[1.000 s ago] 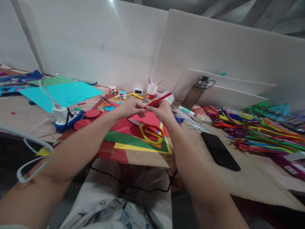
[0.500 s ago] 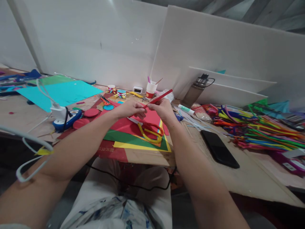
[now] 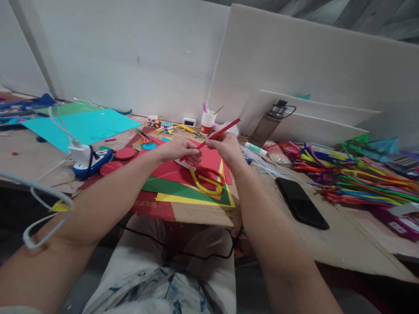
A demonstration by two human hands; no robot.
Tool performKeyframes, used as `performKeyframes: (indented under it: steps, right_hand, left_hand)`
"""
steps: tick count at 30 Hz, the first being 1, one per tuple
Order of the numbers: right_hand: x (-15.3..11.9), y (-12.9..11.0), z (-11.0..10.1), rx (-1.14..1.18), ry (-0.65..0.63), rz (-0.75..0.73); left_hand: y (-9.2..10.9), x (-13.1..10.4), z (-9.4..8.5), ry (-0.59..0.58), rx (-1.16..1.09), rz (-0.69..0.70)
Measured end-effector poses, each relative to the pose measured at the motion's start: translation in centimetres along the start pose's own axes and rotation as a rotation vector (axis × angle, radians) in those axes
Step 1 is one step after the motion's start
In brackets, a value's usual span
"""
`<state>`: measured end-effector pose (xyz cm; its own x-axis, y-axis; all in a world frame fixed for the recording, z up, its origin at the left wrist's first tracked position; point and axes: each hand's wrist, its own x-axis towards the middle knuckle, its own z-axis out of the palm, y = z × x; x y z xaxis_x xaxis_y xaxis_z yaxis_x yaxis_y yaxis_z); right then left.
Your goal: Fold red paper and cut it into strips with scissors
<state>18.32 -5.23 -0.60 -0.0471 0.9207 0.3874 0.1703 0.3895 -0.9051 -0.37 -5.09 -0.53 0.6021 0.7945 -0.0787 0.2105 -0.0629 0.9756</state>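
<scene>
A narrow red paper strip (image 3: 230, 125) runs slantwise between my hands, its far end sticking up to the right. My left hand (image 3: 180, 150) pinches the lower end with thumb and fingers. Farther along, my right hand (image 3: 224, 144) is closed on the same strip. Below them, scissors (image 3: 207, 185) with yellow and orange handles rest on stacked coloured sheets. The red sheet (image 3: 163, 174) is on top, with green paper (image 3: 170, 190) and yellow paper (image 3: 183, 201) showing beneath. My left hand partly hides the scissor blades.
Left are a blue power strip (image 3: 93, 163), red discs (image 3: 125, 153) and a cyan sheet (image 3: 88, 128). A paper cup (image 3: 207, 122) with brushes stands behind my hands. Right are a bottle (image 3: 268, 124), glue stick (image 3: 255, 149), black phone (image 3: 301, 203) and many pipe cleaners (image 3: 366, 174).
The strip now shows more length between my hands and points a little higher at its right end. My right hand has shifted slightly right along it; the scissors stay put.
</scene>
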Motion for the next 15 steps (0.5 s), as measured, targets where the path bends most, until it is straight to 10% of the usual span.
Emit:
performKeyframes:
  steps: [15]
  right_hand:
    - [0.09,-0.48,-0.64,0.062,0.021,-0.033]
  left_hand:
    - [0.11,-0.04,-0.19,0.014,0.028,-0.039]
